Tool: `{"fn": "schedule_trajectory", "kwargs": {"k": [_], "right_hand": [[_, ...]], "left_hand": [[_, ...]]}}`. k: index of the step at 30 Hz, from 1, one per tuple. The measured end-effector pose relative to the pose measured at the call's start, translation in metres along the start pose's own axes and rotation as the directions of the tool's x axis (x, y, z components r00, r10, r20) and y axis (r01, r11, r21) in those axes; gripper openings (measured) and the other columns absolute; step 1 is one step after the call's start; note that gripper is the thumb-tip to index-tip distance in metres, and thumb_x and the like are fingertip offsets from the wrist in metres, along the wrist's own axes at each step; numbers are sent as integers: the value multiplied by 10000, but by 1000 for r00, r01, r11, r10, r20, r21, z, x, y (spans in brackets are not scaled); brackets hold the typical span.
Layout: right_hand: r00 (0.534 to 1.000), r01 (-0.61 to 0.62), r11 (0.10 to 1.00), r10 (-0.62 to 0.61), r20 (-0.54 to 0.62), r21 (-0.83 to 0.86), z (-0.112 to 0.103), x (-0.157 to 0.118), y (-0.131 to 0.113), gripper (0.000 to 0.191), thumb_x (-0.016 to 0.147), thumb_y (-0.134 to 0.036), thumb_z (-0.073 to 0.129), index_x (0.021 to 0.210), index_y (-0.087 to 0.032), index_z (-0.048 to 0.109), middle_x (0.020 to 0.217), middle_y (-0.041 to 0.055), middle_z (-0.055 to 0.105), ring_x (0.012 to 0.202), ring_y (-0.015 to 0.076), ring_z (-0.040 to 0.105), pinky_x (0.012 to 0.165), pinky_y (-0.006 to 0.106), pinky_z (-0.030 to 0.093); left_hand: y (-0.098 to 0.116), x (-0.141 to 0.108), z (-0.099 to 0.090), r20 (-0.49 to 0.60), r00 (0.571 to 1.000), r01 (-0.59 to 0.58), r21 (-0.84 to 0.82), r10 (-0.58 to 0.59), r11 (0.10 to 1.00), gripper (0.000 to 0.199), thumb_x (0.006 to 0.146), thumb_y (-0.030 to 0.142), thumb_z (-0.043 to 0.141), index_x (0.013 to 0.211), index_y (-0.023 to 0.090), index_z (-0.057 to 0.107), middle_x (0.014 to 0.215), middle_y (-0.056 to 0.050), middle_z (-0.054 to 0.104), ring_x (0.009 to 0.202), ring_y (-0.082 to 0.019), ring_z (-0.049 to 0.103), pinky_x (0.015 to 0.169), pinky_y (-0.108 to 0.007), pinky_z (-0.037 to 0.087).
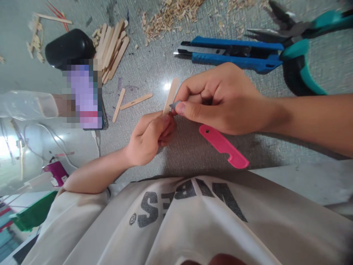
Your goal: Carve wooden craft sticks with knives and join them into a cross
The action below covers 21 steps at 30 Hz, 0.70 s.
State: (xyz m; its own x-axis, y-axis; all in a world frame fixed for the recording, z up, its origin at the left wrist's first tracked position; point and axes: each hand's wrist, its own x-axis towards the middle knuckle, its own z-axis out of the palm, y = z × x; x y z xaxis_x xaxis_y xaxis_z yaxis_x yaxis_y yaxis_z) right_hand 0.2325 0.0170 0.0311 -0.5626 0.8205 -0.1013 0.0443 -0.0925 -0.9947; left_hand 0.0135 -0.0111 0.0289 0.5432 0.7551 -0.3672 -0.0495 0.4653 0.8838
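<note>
My left hand is closed around the lower end of a wooden craft stick, which points up and away from me. Between the thumb and fingers of my right hand is a small grey blade, its tip at the side of the stick just above my left thumb. Most of the blade is hidden by my fingers. Below my right hand lies a flat pink piece with a notch, like a knife handle. Two short stick pieces, one upright and one slanted, lie left of the held stick.
Beyond my right hand lie a blue utility knife and teal-handled pliers. A pile of craft sticks, a black case and a phone on a cable are at the left. Wood shavings cover the far part.
</note>
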Motion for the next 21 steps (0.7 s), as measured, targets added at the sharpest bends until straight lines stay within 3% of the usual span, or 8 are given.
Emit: {"fn": "schedule_trajectory", "kwargs": {"k": [5, 10, 15, 21], "right_hand": [[999, 15, 1000, -16, 34, 21, -1, 2, -1, 236, 1046, -162, 648, 811, -185, 635, 523, -105, 378, 511, 59, 246, 509, 272, 233], [992, -116, 993, 116, 39, -6, 1, 3, -10, 364, 1058, -99, 630, 707, -186, 582, 506, -89, 364, 500, 51, 271, 506, 278, 245], [980, -197, 980, 197, 32, 5, 4, 4, -14, 353, 1053, -70, 618, 711, -157, 646, 492, -90, 366, 460, 47, 235, 451, 292, 176], [965, -249, 968, 250, 75, -16, 0, 5, -14, 308, 1059, -112, 627, 775, -157, 736, 496, -79, 389, 466, 59, 261, 452, 303, 159]], "left_hand": [[-3, -1, 1, 11, 996, -91, 48, 91, 995, 528, 1153, 403, 552, 689, 233, 365, 603, 51, 290, 518, -88, 295, 475, -266, 297], [-8, -5, 2, -21, 989, -136, 212, 143, 968, 532, 1177, 482, 508, 724, 245, 364, 608, 52, 330, 528, -95, 321, 482, -265, 304], [-10, -8, -1, -25, 988, -134, 363, 154, 922, 550, 1185, 560, 483, 749, 247, 361, 640, 39, 403, 560, -97, 351, 502, -274, 307], [-1, -8, 0, 4, 995, -88, 445, 97, 891, 485, 1187, 393, 449, 731, 243, 378, 616, 39, 427, 553, -96, 376, 513, -285, 313]]}}
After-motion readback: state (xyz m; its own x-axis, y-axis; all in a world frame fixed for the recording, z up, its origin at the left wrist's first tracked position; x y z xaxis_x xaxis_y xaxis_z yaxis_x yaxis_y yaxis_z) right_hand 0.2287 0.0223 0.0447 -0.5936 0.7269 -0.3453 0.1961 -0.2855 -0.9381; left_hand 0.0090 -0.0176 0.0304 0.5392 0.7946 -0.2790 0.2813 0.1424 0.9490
